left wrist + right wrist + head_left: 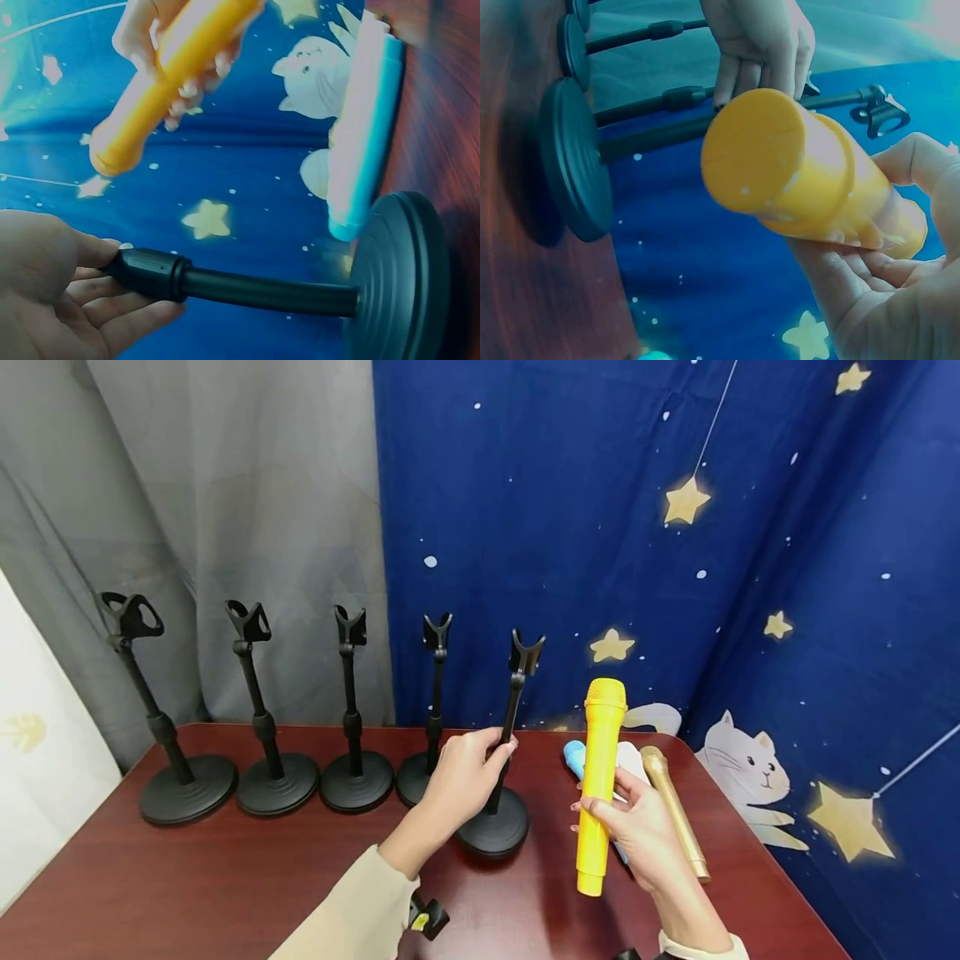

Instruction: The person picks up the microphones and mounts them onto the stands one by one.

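My left hand (467,772) grips the pole of a black desktop microphone stand (495,827), between thumb and fingers, below its clip. The stand leans a little to the right; whether its round base touches the table I cannot tell. In my right hand (637,822) is a yellow microphone (600,777), held nearly upright by its handle with the mesh head up. It is to the right of the held stand and apart from its empty clip (527,653). The left wrist view shows the thumb and fingers around the stand's collar (154,274).
Several more black stands (187,789) form a row on the red-brown table (247,877). Behind the right hand lie a blue microphone (574,756), a white item (630,760) and a gold microphone (675,810). Grey and starry blue curtains (562,527) hang behind the table.
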`<state>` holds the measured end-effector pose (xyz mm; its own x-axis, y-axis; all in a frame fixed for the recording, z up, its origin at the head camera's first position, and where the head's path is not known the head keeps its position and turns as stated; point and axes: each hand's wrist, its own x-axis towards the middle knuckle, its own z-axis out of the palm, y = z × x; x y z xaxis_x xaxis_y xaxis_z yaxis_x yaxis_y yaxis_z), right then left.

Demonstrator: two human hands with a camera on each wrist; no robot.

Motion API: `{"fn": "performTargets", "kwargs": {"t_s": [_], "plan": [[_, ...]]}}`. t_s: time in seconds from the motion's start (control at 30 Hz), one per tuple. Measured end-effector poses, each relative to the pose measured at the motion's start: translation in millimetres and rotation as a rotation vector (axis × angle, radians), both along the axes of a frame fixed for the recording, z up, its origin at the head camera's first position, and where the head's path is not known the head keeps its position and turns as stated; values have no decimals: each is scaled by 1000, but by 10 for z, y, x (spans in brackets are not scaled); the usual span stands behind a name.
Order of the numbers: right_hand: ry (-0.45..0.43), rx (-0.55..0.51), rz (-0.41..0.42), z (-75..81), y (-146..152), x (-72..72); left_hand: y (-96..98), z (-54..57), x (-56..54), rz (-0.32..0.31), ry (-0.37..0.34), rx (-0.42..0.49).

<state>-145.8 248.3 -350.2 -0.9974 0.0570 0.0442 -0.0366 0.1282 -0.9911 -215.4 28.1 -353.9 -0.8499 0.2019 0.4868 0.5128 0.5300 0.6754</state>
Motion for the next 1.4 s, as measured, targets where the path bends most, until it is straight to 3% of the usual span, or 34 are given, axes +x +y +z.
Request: {"fn": "performTargets", "kwargs": {"t_s": [0.27,0.47,0.67,0.83,0.97,1.1,1.27,1.4], "plan": [[121,-19,27,99,-61,-5,-108,-56,252,23,79,-63],[155,-55,35,187,-95,17,-135,-105,313,20,54,-86],[192,-47,33,234,-101,23,-108,-168,300,-5,25,-78],[204,-27,36,264,-138,-4,-72,-304,271,30,45,-47],[198,-39,12,323,-188,-28,-13,-443,205,-78,25,47],[258,-114,19,402,-256,-40,50,-566,151,-172,-2,125],[344,-192,67,447,-347,-47,107,-670,153,-142,21,144],[401,-177,21,483,-416,-93,136,-707,132,-136,57,184]]}}
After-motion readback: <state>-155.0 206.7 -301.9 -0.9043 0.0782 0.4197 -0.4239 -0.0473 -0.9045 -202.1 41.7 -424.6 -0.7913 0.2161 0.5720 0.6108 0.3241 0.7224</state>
